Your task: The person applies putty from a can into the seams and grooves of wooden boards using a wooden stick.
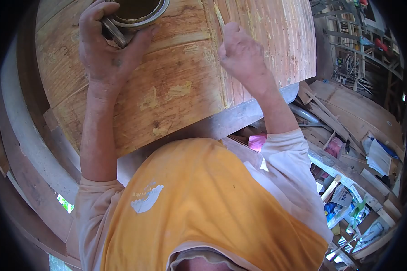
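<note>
My left hand [106,54] is closed around the side of an open round tin [154,19] at the top of the view. A short flat bar [115,32] lies between its fingers, against the tin; I cannot tell whether it is a separate tool. Over the ribbed part of the wooden panel [176,108], my right hand [243,49] is closed on a thin pale tool [219,16], whose far end points up and left. Its kind does not show clearly. Yellowish filler patches [180,89] mark the panel's reddish-brown surface and its grooves.
A pale beam [230,119] runs under the panel's near edge. Scrap boards [325,108], a pink bag [334,147] and papers [378,158] lie to the right. Curved timbers [36,149] stand at the left. Metal racks [357,49] are at the upper right.
</note>
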A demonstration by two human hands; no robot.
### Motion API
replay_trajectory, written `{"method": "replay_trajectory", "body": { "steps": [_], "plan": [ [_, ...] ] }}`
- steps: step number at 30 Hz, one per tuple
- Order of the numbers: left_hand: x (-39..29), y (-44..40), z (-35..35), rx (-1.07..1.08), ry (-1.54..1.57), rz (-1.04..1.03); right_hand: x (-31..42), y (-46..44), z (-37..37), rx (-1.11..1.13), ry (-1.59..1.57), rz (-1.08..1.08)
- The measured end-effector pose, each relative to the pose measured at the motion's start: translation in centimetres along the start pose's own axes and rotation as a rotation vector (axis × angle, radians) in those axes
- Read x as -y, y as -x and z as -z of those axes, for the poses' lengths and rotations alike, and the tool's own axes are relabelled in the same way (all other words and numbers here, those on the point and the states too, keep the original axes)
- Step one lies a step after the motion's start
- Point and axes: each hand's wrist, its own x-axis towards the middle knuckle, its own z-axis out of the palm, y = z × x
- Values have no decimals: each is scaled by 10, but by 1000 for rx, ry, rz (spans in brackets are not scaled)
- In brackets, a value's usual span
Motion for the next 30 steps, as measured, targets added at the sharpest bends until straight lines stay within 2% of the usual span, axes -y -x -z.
{"method": "replay_trajectory", "body": {
  "steps": [7,9,13,15,18,22,25,30],
  "plan": [
    [4,2,1,5,38,-4,13,2,0,78,84,-34],
    [10,-4,-11,-55,175,-120,19,12,3,141,90,-38],
    [5,-11,-2,-5,144,-269,12,24,3,-19,-98,-114],
    [-1,-11,3,14,61,-243,8,26,-1,-90,-256,-207],
    [0,-11,0,13,78,-245,1,27,-18,-186,-411,-186],
    [9,-8,-8,-25,157,-233,11,24,-19,-145,-373,-207],
    [2,0,1,9,64,-24,14,27,-20,-130,-349,-241],
    [0,1,2,15,-7,-26,14,17,-17,-156,-333,-211]
  ]
}}
